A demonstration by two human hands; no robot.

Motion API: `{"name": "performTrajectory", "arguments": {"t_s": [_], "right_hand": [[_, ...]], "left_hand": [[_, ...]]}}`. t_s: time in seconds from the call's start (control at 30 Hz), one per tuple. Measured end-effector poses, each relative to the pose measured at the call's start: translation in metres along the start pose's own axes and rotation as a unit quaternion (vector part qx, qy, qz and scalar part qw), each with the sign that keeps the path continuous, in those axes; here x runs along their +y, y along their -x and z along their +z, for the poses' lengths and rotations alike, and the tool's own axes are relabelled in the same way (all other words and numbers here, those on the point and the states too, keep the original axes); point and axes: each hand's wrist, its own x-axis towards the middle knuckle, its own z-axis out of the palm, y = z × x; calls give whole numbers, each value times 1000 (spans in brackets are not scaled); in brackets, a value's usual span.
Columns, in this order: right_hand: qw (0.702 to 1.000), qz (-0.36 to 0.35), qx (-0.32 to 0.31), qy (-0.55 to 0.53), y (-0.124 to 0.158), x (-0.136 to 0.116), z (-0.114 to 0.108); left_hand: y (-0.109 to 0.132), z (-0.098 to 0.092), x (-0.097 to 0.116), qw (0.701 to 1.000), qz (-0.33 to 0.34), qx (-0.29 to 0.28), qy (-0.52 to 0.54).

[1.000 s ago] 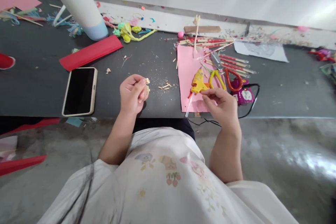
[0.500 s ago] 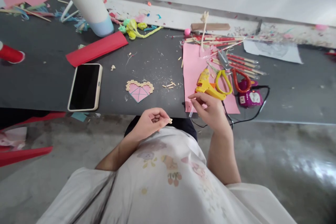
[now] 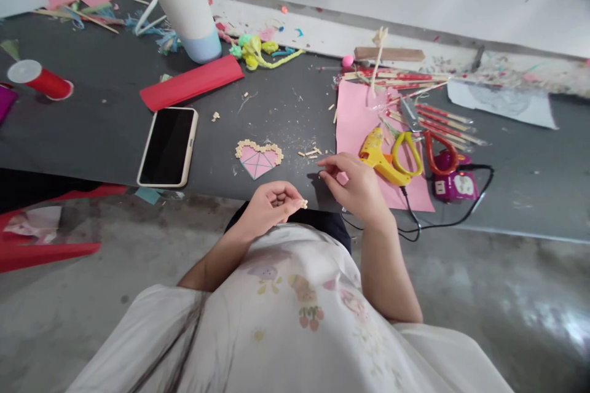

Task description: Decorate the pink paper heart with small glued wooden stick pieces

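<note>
We see the left hand (image 3: 271, 209) pinching a small wooden cluster (image 3: 303, 203) between thumb and fingertips, near the front edge of the bench (image 3: 286, 110). The right hand (image 3: 348, 181) is loosely curled, its thumb and forefinger slightly apart, with loose wooden bits (image 3: 311, 152) at its ten o'clock. At the left hand's eleven o'clock we find a pink heart (image 3: 258, 163) (its lobed top is edged with more pale pieces), lying flat on the bench. A yellow glue gun (image 3: 372, 147) rests on pink paper (image 3: 353, 116) at the right hand's two o'clock, and a phone (image 3: 166, 147) lies at the heart's nine o'clock.
</note>
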Motion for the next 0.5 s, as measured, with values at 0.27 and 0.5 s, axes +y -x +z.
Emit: {"name": "performTrajectory", "arguments": {"t_s": [0.27,0.5], "right_hand": [[1000,8,-17,0,5,2,-3],[999,31,-16,22,5,2,-3]], "left_hand": [[0,0,-2,1000,-3,-6,3],[0,-2,-3,1000,2,0,21]]}}
